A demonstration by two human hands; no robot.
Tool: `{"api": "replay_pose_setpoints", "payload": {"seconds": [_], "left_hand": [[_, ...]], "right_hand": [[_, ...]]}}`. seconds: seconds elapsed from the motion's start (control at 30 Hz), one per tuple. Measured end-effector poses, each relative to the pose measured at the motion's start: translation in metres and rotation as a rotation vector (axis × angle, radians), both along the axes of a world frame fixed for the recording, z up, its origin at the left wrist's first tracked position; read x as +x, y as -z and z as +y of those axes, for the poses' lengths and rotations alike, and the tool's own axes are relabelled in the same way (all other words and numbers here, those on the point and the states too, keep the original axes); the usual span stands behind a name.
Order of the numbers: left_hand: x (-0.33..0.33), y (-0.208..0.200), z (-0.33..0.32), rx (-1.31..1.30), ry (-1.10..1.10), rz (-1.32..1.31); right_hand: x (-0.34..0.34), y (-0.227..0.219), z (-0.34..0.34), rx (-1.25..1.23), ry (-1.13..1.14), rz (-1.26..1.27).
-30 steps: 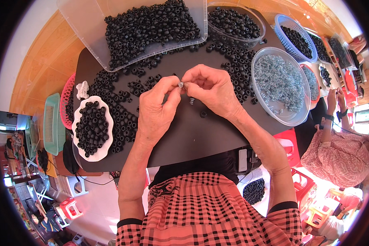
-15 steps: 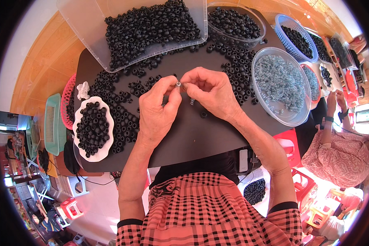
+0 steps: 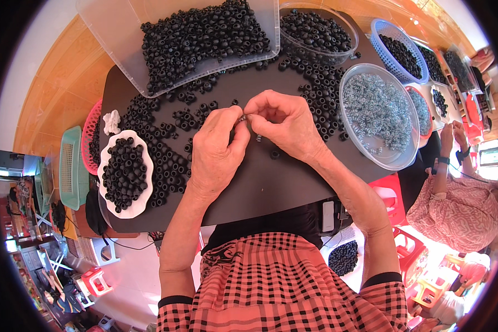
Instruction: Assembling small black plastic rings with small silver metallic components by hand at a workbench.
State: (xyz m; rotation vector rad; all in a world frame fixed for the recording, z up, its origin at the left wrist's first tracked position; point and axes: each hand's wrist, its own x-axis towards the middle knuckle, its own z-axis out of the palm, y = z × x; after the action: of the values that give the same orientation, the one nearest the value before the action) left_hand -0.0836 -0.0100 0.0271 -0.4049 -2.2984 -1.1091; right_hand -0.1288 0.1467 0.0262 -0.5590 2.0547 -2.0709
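Over the middle of the dark table (image 3: 271,191), my two hands meet fingertip to fingertip. My left hand (image 3: 220,141) is closed, thumb and forefinger pinching a small metal spring (image 3: 242,118). Against it press the pinched fingertips of my right hand (image 3: 286,123); what lies between them is too small to make out. Just below the right fingers lies another small spring (image 3: 259,138), with a single black bead-like piece (image 3: 275,155) nearby. Many more such black hollow pieces (image 3: 169,171) are spread to the left of my hands.
A clear bin (image 3: 113,41) and a round tub (image 3: 355,41) of black pieces stand at the back. At right is a clear bowl (image 3: 390,163) of springs; at left, a white scalloped dish (image 3: 148,191). Another person's hands (image 3: 454,135) work at far right.
My left hand has turned slightly and closed in toward the right fingertips. The ring-like end of the small piece that faced up between them now shows less. The right hand has barely moved.
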Motion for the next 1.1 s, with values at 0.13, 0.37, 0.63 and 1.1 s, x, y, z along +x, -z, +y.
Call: {"api": "replay_pose_setpoints", "payload": {"seconds": [0.13, 0.37, 0.63, 1.1], "left_hand": [[0.001, -0.004, -0.004, 0.143, 0.061, -0.163], [0.002, -0.006, -0.008, 0.371, 0.168, -0.380], [0.002, -0.014, -0.007, 0.539, 0.214, -0.514], [-0.003, -0.004, -0.014, 0.887, 0.311, -0.602]], "right_hand": [[-0.001, 0.000, 0.001, -0.097, -0.016, -0.050], [0.001, -0.001, 0.001, -0.050, -0.034, 0.014], [0.003, -0.005, -0.001, -0.112, 0.000, -0.025], [0.001, -0.001, -0.002, -0.076, 0.016, 0.127]]}}
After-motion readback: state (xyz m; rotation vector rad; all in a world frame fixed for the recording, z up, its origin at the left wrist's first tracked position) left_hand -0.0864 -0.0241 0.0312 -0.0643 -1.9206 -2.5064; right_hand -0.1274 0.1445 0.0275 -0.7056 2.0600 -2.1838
